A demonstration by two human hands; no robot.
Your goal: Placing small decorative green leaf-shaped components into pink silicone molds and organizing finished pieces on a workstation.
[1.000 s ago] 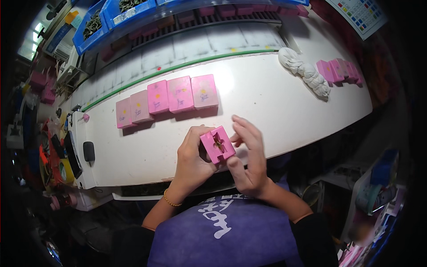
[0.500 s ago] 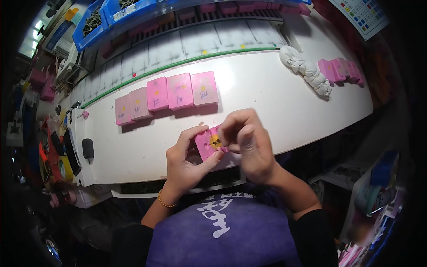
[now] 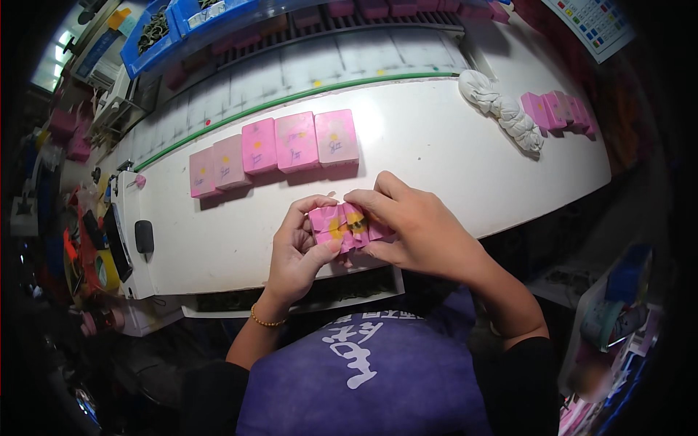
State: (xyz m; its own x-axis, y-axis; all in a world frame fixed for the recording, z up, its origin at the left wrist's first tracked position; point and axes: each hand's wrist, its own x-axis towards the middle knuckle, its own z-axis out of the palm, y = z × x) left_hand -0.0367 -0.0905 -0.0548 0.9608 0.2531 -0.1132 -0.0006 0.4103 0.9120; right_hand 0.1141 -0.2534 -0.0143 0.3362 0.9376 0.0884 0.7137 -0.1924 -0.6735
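Observation:
A pink rubber mold (image 3: 326,219) with a yellow patch and a small dark spot in its inner face is between my hands, just above the near edge of the white table. My left hand (image 3: 291,251) grips its left side, thumb on the near edge and fingers around the far side. My right hand (image 3: 429,225) pinches its right part between thumb and fingers. The mold looks bent and parted into folds. What the dark spot is, I cannot tell. Beyond my hands stands a row of several pink blocks (image 3: 296,142) with yellow dots and handwritten marks.
A green-edged conveyor belt (image 3: 291,65) runs along the table's far side. Blue bins (image 3: 151,43) stand at the far left. To the right lie a twisted white cloth (image 3: 502,112) and more pink blocks (image 3: 556,110). An open drawer (image 3: 291,299) is below the near edge.
My right hand has come down from above the mold and now grips its right part. The mold has bent and spread more. Colored dots on the belt have shifted left.

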